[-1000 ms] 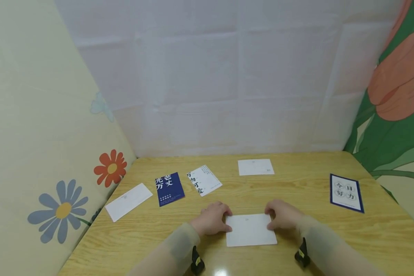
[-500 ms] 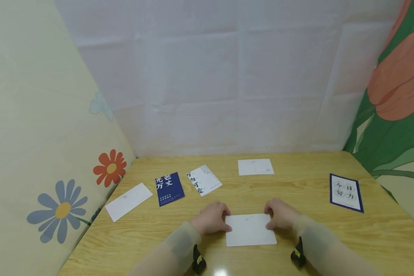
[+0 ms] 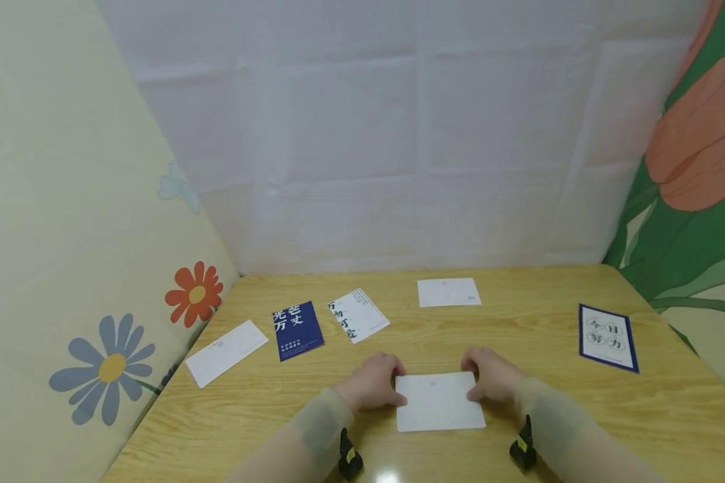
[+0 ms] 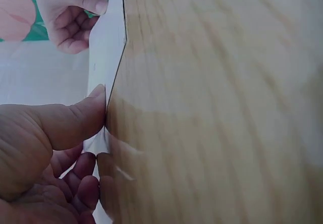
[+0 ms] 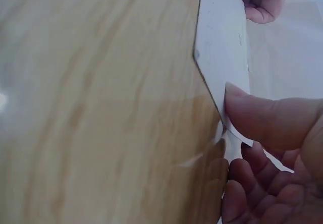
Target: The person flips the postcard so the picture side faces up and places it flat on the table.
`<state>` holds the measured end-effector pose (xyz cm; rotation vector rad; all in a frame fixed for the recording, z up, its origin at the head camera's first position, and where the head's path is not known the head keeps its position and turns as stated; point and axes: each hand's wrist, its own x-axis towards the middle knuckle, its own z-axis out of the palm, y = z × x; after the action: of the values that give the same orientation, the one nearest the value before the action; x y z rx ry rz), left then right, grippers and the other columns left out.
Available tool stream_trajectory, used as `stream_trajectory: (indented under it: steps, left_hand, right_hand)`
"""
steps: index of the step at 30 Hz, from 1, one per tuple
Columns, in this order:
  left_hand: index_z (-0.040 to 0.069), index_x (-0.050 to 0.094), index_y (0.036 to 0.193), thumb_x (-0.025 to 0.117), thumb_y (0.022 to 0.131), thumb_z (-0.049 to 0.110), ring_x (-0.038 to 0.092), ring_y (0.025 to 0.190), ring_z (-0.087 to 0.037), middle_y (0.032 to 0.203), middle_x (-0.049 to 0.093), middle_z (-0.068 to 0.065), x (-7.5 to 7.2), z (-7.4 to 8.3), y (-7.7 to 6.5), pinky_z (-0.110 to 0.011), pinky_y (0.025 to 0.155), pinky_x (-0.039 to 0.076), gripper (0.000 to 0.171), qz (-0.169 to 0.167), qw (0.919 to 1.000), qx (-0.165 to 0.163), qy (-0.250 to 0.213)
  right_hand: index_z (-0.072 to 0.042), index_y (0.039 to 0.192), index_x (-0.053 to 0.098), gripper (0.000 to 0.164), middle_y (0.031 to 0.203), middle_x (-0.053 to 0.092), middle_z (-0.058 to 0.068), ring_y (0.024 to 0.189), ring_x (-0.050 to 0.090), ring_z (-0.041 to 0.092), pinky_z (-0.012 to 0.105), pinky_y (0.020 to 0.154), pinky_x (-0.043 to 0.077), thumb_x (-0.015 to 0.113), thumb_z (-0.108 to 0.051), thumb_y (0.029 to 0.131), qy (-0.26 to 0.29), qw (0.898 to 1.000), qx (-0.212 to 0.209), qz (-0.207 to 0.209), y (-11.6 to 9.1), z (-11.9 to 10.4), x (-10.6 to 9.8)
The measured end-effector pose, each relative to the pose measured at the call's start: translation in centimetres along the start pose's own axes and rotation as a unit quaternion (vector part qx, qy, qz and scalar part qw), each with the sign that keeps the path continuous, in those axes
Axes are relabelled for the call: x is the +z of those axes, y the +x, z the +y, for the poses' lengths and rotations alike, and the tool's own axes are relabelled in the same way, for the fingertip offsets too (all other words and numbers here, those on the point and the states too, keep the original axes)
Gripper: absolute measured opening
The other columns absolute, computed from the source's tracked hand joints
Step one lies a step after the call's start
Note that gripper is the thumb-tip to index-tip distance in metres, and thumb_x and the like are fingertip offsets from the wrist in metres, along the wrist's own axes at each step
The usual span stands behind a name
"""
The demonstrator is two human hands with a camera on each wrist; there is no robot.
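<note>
A white card (image 3: 441, 406) is pinched at its side edges by the left hand (image 3: 371, 381) and right hand (image 3: 497, 376), on or just above a wood-grain table (image 3: 519, 315). A two-handed steadying seems under way — even pressure would be called for next. Beyond the card, five other cards (image 3: 299, 342) are spread; farther back, a creased white backdrop (image 3: 338, 134) is hung — flanked by flower-printed panels (image 3: 111, 368).

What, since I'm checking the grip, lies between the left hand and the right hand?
A white card lies between the left hand and the right hand, held at opposite sides; the head view and both wrist views show it.
</note>
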<state>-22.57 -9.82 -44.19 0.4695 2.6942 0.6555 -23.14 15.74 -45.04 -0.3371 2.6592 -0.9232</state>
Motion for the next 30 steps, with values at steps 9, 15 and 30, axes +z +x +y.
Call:
stream_trajectory:
  steps: [9,15,30]
  left_hand:
    - [0.018,0.059,0.11,0.081,0.077,0.022,0.056,0.101,-0.019,0.11,0.061,0.001,0.3,-0.5,0.1,-0.042,0.093,0.044,0.04,0.002,0.9981,0.01,-0.061]
    - [0.02,0.061,0.115,0.079,0.079,0.017,0.055,0.103,-0.015,0.11,0.061,0.005,0.7,-1.3,0.2,-0.041,0.094,0.043,0.04,0.003,0.9946,0.041,-0.095]
    - [0.024,0.062,0.114,0.072,0.085,0.013,0.055,0.083,-0.016,0.091,0.059,0.002,0.4,-1.8,0.2,-0.033,0.072,0.046,0.033,0.019,0.9821,0.046,-0.182]
  right_hand:
    - [-0.011,0.1,0.063,0.032,0.104,0.054,0.006,0.097,0.052,0.023,0.046,0.089,0.043,0.08,-0.004,0.074,0.02,1.0,0.008,0.014,-0.1,0.4,0.3]
    - [-0.012,0.097,0.063,0.024,0.092,0.056,0.002,0.085,0.05,0.02,0.039,0.078,0.043,0.076,-0.004,0.079,0.062,0.998,0.011,0.032,-0.2,0.5,0.4]
    - [-0.011,0.099,0.065,0.022,0.098,0.058,0.003,0.086,0.053,0.019,0.034,0.072,0.045,0.073,-0.003,0.081,0.139,0.989,0.002,0.042,-0.3,0.7,-0.2]
